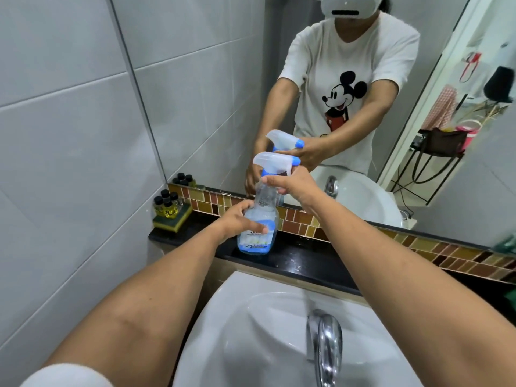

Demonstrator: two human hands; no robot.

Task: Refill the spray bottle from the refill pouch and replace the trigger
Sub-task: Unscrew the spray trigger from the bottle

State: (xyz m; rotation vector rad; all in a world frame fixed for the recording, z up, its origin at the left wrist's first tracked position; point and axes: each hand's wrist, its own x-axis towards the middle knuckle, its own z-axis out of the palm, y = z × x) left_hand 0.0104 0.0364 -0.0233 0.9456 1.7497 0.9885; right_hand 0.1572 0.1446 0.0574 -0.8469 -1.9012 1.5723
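Observation:
A clear spray bottle (261, 219) with a blue label and a little blue liquid at its bottom stands upright on the black ledge (301, 261) behind the sink. My left hand (240, 219) grips its body from the left. A white and blue trigger head (275, 163) sits on the bottle's neck. My right hand (290, 182) grips the neck and collar just under the trigger. No refill pouch is in view.
A white sink (251, 331) with a chrome tap (325, 344) lies below the ledge. Small dark-capped bottles (167, 205) stand on a sponge at the ledge's left end. A mirror (363, 107) above the tiled strip reflects me and the bottle.

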